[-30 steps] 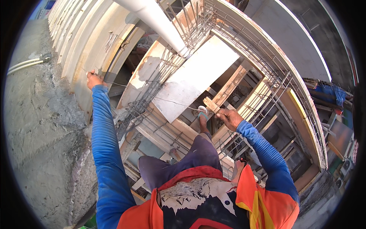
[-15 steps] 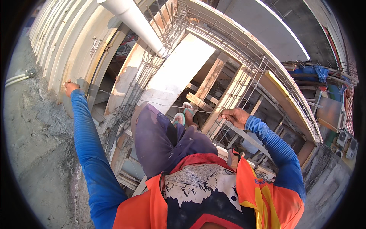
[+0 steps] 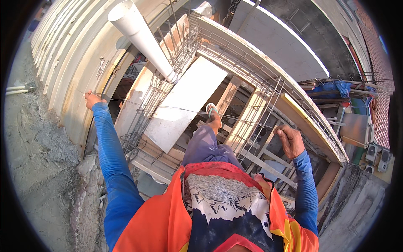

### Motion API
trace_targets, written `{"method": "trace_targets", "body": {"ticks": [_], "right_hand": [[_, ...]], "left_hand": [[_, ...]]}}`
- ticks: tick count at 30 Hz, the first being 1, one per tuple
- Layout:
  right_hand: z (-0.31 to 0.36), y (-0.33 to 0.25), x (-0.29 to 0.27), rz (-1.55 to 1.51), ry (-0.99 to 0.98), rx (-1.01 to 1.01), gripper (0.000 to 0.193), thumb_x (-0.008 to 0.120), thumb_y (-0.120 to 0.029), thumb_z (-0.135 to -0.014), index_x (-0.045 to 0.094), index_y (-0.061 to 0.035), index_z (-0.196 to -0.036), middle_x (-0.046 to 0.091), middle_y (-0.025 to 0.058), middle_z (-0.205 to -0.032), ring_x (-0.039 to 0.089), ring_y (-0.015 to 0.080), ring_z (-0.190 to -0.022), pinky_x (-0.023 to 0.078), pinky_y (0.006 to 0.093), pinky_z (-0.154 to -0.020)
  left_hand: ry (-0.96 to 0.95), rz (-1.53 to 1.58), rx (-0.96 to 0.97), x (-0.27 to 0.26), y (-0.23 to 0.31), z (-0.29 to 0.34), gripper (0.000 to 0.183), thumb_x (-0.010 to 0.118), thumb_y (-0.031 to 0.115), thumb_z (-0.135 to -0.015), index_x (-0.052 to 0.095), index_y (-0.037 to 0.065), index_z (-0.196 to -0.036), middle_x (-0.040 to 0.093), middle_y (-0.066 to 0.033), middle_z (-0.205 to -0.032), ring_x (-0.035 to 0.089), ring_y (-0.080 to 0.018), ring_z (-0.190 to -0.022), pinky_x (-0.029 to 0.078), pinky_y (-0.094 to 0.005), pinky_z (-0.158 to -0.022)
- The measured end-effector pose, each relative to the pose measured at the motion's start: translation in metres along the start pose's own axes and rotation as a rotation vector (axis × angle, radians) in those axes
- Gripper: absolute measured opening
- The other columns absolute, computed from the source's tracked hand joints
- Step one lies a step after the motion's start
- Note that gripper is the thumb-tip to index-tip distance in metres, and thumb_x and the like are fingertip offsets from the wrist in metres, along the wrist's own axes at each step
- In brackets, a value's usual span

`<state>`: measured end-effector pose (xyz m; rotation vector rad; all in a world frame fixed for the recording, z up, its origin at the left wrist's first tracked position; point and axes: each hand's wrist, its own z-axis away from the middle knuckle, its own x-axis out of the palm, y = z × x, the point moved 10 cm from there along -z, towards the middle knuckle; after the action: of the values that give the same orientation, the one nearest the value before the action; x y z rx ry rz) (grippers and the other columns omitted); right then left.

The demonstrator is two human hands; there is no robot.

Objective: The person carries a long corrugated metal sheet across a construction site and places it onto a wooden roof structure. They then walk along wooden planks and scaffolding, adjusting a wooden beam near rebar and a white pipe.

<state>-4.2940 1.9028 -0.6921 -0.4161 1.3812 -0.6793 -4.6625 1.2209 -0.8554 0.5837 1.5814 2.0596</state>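
Observation:
A thin wire (image 3: 178,108) runs across in front of me from one hand to the other, a little slack. One end is pinched in my left hand (image 3: 94,100), held out beside the ribbed metal sheeting (image 3: 69,98). On the right, the closed fingers of my right hand (image 3: 291,142) grip the other end above the wooden formwork. Below the wire lie a white board (image 3: 189,101) and bent steel reinforcing bars (image 3: 145,111). One sandalled foot (image 3: 213,112) shows beneath me; my other foot is hidden.
A white pipe (image 3: 142,40) slants up at the far left of the formwork. A long rebar cage (image 3: 247,52) borders the far side. Between the wooden beams (image 3: 247,119) are deep gaps. Rough concrete (image 3: 40,155) lies left, and a blue tarp (image 3: 331,90) far right.
My right hand has moved right and my left slightly right and down, with the wire still between them. My body has shifted; one foot is now visible where two showed.

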Motion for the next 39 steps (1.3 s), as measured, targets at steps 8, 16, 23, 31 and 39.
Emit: {"method": "trace_targets", "body": {"ticks": [8, 16, 23, 31, 39], "right_hand": [[-0.064, 0.148, 0.025, 0.275, 0.052, 0.117, 0.009, 0.055, -0.014, -0.089, 0.058, -0.0057, -0.093, 0.062, 0.0188, -0.086, 0.06, 0.0402, -0.081, 0.049, 0.0443, -0.069], [-0.182, 0.236, -0.014, 0.316, 0.199, 0.045, 0.015, 0.054, -0.014, -0.09, 0.058, -0.0017, -0.097, 0.058, 0.0207, -0.093, 0.058, 0.0407, -0.086, 0.048, 0.045, -0.073], [-0.187, 0.295, -0.017, 0.432, 0.114, 0.272, 0.028, 0.046, -0.029, -0.096, 0.056, -0.0047, -0.086, 0.06, 0.0201, -0.081, 0.058, 0.0416, -0.08, 0.045, 0.0461, -0.065], [-0.188, 0.307, -0.005, 0.276, 0.043, 0.125, 0.033, 0.044, -0.027, -0.097, 0.059, 0.0029, -0.099, 0.063, 0.0242, -0.091, 0.061, 0.0404, -0.084, 0.047, 0.0437, -0.072], [-0.278, 0.262, 0.053, 0.433, -0.171, -0.136, 0.038, 0.04, -0.032, -0.097, 0.061, -0.0025, -0.086, 0.064, 0.0201, -0.081, 0.061, 0.038, -0.076, 0.046, 0.0456, -0.067]], "left_hand": [[-0.246, 0.095, 0.101, 0.047, -0.008, 0.056, 0.025, 0.041, 0.026, -0.098, 0.051, 0.004, -0.092, 0.039, 0.0008, -0.065, 0.034, -0.0089, -0.05, 0.031, -0.0237, -0.041], [-0.29, -0.28, 0.417, 0.143, -0.045, 0.075, 0.032, 0.041, 0.026, -0.099, 0.057, 0.002, -0.088, 0.063, -0.0083, -0.09, 0.058, -0.0184, -0.083, 0.048, -0.0322, -0.078], [-0.324, -0.453, 0.547, 0.191, -0.047, 0.104, 0.034, 0.042, 0.025, -0.098, 0.062, 0.0, -0.085, 0.065, -0.009, -0.099, 0.057, -0.0193, -0.094, 0.04, -0.0301, -0.089], [-0.297, 0.214, -0.026, 0.16, -0.057, 0.153, 0.027, 0.037, 0.028, -0.099, 0.047, 0.004, -0.093, 0.062, -0.0138, -0.075, 0.066, -0.0262, -0.068, 0.057, -0.037, -0.062], [0.195, 0.356, 0.009, -0.074, -0.083, 0.197, 0.026, 0.042, 0.03, -0.099, 0.052, 0.007, -0.093, 0.042, 0.0001, -0.059, 0.042, -0.0098, -0.044, 0.056, -0.0343, -0.05]]}}
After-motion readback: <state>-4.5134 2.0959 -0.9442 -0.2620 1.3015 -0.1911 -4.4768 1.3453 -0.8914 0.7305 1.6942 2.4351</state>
